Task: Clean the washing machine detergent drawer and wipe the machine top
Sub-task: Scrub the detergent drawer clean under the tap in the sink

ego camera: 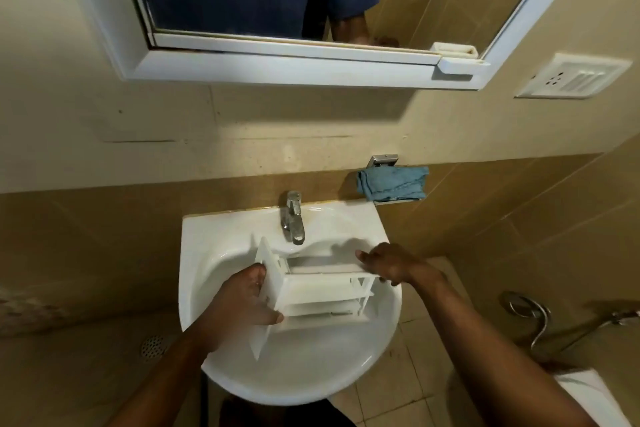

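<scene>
We have the detergent drawer (322, 291) over the white sink (221, 253), low in the centre of the frame, lying crosswise with its flat front panel towards the left. Our left hand (242, 305) is closed around that front panel, thumb underneath and fingers (258, 270) over the edge; our right hand (391, 263) sits at the drawer's far end, fingers bent against the upper rail, though we cannot tell whether it truly grips or only steadies. The tap (293, 218) stands just above the drawer in the frame, and no water is visible running from it. The risk, as we judge it, lies in the hold: a thin plastic panel pinched at one end can slip once wet or soapy, and the drawer would knock against the ceramic and crack its ribs. Opening the tap hard onto the open compartments could also splash over the rim onto the floor. The blue cloth (393, 184) hangs on the wall holder right of the tap, within reach for the wiping to come.
</scene>
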`<move>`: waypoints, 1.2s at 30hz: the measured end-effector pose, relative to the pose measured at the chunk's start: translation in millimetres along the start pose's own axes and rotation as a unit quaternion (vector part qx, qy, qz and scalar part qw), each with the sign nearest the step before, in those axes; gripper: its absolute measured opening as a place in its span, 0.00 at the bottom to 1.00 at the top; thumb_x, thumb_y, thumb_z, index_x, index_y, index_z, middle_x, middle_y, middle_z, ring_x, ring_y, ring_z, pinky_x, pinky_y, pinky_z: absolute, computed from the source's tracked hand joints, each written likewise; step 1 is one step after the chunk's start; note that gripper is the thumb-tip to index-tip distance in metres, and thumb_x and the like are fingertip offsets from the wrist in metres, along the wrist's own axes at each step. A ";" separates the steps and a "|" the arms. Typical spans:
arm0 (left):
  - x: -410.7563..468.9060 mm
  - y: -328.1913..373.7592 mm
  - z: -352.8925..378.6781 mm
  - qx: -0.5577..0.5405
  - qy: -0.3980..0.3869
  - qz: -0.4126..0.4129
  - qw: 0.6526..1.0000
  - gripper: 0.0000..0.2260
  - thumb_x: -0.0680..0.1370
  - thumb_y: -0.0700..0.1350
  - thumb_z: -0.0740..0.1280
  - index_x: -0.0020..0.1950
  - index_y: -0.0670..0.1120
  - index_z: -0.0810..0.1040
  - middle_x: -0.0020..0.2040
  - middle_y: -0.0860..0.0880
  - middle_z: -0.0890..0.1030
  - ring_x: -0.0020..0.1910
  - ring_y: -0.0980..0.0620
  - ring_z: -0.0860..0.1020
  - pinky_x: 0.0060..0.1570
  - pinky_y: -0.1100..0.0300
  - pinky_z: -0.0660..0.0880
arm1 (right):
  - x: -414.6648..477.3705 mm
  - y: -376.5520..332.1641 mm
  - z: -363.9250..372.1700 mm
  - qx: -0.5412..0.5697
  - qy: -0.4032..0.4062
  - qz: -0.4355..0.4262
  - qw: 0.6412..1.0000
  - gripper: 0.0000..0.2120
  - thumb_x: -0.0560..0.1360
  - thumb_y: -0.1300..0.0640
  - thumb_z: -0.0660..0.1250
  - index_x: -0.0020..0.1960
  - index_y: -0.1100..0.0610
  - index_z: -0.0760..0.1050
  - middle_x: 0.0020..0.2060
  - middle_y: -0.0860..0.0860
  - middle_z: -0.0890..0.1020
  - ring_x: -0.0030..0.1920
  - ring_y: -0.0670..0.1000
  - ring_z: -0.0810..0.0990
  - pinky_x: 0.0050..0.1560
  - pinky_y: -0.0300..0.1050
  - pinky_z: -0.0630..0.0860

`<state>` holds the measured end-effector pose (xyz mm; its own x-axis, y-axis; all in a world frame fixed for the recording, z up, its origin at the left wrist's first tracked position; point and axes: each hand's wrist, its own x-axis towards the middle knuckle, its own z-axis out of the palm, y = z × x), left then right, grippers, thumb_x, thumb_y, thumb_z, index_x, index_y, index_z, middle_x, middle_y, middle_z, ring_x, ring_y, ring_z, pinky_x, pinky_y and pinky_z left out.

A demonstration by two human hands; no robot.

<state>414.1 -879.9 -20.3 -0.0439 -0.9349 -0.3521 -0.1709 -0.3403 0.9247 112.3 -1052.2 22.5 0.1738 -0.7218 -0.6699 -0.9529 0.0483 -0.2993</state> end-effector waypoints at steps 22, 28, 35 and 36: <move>-4.8 -44.7 -5.0 0.182 0.091 0.114 0.972 0.36 0.59 0.67 0.82 0.63 0.57 0.78 0.62 0.63 0.79 0.63 0.60 0.77 0.63 0.58 0.75 | -5.2 21.2 44.1 0.275 0.174 -0.075 0.943 0.09 0.75 0.57 0.78 0.48 0.62 0.81 0.39 0.57 0.86 0.38 0.52 0.87 0.43 0.55 0.85; 13.3 -28.9 7.5 0.054 0.157 0.058 0.984 0.22 0.67 0.50 0.83 0.56 0.50 0.80 0.51 0.56 0.84 0.55 0.54 0.81 0.46 0.68 0.80 | -2.4 11.9 32.4 0.211 0.150 -0.083 0.962 0.11 0.80 0.50 0.71 0.46 0.58 0.81 0.37 0.53 0.87 0.38 0.51 0.88 0.41 0.48 0.82; 15.8 -26.4 9.0 0.064 0.108 0.089 0.988 0.27 0.62 0.48 0.80 0.58 0.53 0.76 0.55 0.62 0.82 0.57 0.61 0.81 0.58 0.63 0.79 | -6.7 18.5 21.3 0.135 0.215 -0.132 0.958 0.06 0.79 0.54 0.72 0.46 0.55 0.81 0.39 0.48 0.85 0.42 0.48 0.84 0.47 0.50 0.82; 13.8 -26.8 9.6 0.069 0.106 0.095 0.987 0.28 0.61 0.50 0.79 0.59 0.54 0.76 0.57 0.62 0.82 0.58 0.62 0.80 0.60 0.64 0.78 | -6.1 22.5 24.8 0.140 0.224 -0.137 0.955 0.05 0.79 0.55 0.72 0.46 0.55 0.81 0.39 0.48 0.85 0.42 0.48 0.84 0.47 0.51 0.82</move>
<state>408.6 -882.7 -51.4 0.1176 -0.9854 -0.1231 -0.3125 -0.1544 0.9373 96.0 -1029.6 3.0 0.2229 -0.9537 -0.2019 -0.7726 -0.0465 -0.6332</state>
